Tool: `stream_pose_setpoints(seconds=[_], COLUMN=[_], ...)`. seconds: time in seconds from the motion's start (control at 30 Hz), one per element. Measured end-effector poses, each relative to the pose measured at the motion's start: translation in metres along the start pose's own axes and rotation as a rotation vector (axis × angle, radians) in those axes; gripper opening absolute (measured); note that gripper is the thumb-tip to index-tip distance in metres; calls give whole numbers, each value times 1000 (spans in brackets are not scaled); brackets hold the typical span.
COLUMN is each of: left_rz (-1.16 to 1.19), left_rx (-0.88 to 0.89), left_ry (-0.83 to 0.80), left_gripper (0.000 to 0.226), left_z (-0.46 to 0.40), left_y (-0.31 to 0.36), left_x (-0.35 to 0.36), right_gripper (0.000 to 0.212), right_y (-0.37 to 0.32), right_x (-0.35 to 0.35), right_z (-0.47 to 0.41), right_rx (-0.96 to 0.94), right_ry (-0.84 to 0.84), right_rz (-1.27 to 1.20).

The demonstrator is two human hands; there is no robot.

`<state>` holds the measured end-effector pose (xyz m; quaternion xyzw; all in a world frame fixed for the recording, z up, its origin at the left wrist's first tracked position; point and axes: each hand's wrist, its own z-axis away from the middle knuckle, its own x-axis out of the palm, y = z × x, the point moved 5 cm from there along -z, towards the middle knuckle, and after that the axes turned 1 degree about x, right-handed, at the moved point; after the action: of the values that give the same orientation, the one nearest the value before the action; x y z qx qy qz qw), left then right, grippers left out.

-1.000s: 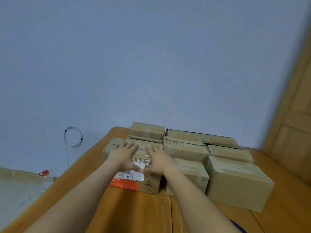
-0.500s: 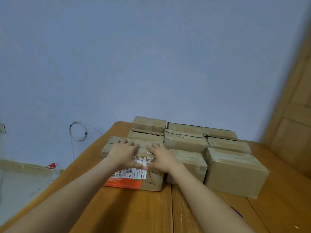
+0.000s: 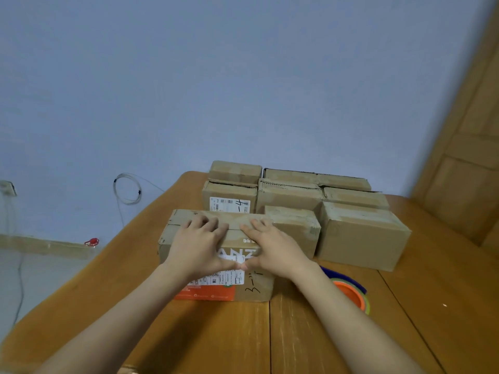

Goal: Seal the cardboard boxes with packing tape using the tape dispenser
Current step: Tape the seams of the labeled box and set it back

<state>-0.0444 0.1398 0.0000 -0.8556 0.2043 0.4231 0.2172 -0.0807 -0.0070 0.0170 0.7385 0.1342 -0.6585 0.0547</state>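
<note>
Both hands lie flat on the nearest cardboard box (image 3: 216,265) at the front of a wooden table (image 3: 216,333): the left hand (image 3: 198,245) and right hand (image 3: 272,247) press with straight fingers, thumbs touching over its printed label. More boxes (image 3: 361,233) crowd close behind and to the right. An orange-and-blue tape dispenser (image 3: 349,291) lies beside the right forearm, partly hidden by it. A coiled cable (image 3: 127,188) hangs on the blue wall.

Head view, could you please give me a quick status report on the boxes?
Left hand and right hand flat on nearest box. Tape dispenser on table, right of box, untouched. Nothing in the way.
</note>
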Motion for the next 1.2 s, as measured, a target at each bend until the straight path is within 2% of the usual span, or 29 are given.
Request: stream_pose_setpoints(seconds=[0.23, 0.33, 0.4, 0.47, 0.53, 0.6, 0.73, 0.83, 0.97, 1.07, 1.2], left_rz=[16, 12, 8, 35, 117, 198, 211, 201, 160, 163, 149], left_rx=[18, 32, 31, 21, -13, -56, -13, 15, 58, 74, 81], left_ry=[-55, -64, -92, -120, -143, -157, -249, -287, -355, -324, -321], left_gripper=[104, 102, 97, 95, 99, 113, 117, 122, 126, 121, 123], left_z=[13, 16, 18, 18, 16, 10, -1, -4, 1, 2, 2], left_y=[42, 55, 58, 58, 56, 53, 43, 37, 37, 39, 39], left_x=[-17, -22, -24, -27, -34, -45, -52, -47, -35, -34, -32], right_gripper=[92, 88, 80, 73, 55, 45, 70, 74, 71, 64, 49], right_y=[14, 22, 31, 50, 78, 110, 146, 150, 150, 155, 172], right_x=[-3, -4, -11, -25, -35, -30, 14, 39, 47, 47, 23], right_z=[45, 60, 68, 76, 83, 87, 91, 92, 89, 90, 105], right_rx=[37, 18, 5, 26, 103, 200, 379, 421, 475, 501, 503], right_ry=[17, 14, 37, 156, 303, 320, -38, -130, -80, -11, 261], right_rz=[-5, -40, -280, -536, -611, -521, -240, -173, -16, -30, -128])
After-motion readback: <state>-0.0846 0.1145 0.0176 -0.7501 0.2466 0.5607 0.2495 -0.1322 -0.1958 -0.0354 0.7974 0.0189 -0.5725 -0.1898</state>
